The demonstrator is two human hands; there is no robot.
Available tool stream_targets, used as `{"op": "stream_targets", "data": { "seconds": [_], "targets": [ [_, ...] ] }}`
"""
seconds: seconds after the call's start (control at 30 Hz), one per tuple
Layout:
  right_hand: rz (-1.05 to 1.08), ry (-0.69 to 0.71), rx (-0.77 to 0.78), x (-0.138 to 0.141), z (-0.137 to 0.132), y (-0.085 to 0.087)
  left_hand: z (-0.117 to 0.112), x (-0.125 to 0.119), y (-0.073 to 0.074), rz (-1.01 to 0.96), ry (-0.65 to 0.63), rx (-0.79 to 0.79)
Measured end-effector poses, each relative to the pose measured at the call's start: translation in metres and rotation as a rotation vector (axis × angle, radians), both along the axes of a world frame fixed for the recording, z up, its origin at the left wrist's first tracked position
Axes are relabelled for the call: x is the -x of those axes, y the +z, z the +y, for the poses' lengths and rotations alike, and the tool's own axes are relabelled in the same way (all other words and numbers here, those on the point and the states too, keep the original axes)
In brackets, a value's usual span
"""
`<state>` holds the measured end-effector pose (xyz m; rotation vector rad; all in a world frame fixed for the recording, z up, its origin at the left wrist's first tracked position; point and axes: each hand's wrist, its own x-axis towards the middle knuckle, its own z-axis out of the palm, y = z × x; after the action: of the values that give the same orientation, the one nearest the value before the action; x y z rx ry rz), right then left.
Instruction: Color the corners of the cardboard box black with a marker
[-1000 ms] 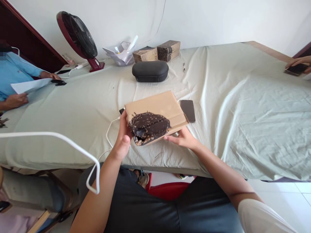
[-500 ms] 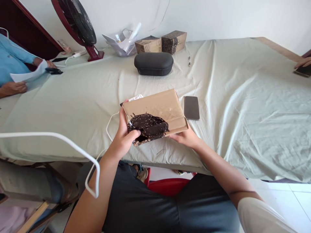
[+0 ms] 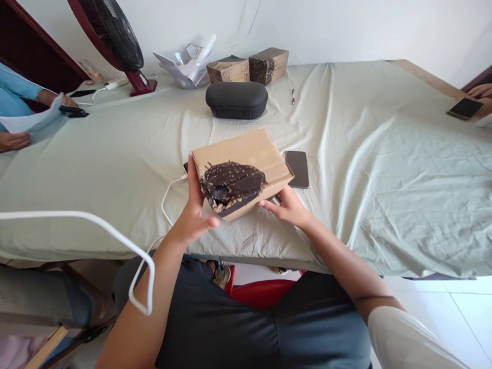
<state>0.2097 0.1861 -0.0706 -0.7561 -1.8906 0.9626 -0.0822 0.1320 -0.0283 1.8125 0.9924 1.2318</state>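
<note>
A flat cardboard box (image 3: 246, 156) with a black scribbled patch over its near corner is held up just above the near edge of the sheet-covered table (image 3: 365, 169). My left hand (image 3: 194, 212) grips the box's left near corner, thumb out below it. My right hand (image 3: 288, 207) supports the box from beneath at its right near edge, fingers curled under. A dark phone (image 3: 297, 168) lies flat right beside the box. A white cable (image 3: 169, 197) runs from under the box over the table edge.
A black zip case (image 3: 236, 100) sits farther back, with two small cardboard boxes (image 3: 248, 69), a white bag and a red fan (image 3: 115, 36) behind it. A person in blue at the left holds paper (image 3: 28, 120). Another person's hand rests by a phone (image 3: 465, 107) at far right.
The box tilted its near edge up and shifted slightly back. My left thumb came off the black patch and now sticks out below the box.
</note>
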Motion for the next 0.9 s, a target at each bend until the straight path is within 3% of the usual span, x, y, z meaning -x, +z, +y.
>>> {"op": "stream_targets", "data": {
  "seconds": [0.1, 0.17, 0.3, 0.37, 0.43, 0.63, 0.9],
  "targets": [
    [0.083, 0.128, 0.143, -0.011, 0.008, 0.009, 0.004, -0.002, -0.001, 0.131, 0.141, -0.050],
    [0.000, 0.048, 0.190, -0.017, 0.012, 0.013, 0.005, -0.003, 0.000, 0.137, 0.206, -0.079],
    [-0.632, -0.377, 0.149, -0.013, 0.013, 0.012, 0.007, -0.003, 0.003, 0.120, 0.230, -0.133],
    [-0.918, -0.406, 0.126, -0.005, 0.010, 0.009, 0.008, -0.003, 0.003, 0.118, 0.235, -0.136],
    [-1.039, -0.399, 0.133, 0.002, 0.007, 0.009, 0.008, -0.003, 0.002, 0.114, 0.239, -0.133],
    [-0.889, -0.467, 0.255, -0.001, 0.010, 0.014, 0.011, -0.002, -0.002, 0.105, 0.267, -0.157],
    [-1.042, -0.499, 0.233, -0.001, 0.006, 0.019, 0.014, -0.003, -0.006, 0.132, 0.306, -0.209]
  ]
}}
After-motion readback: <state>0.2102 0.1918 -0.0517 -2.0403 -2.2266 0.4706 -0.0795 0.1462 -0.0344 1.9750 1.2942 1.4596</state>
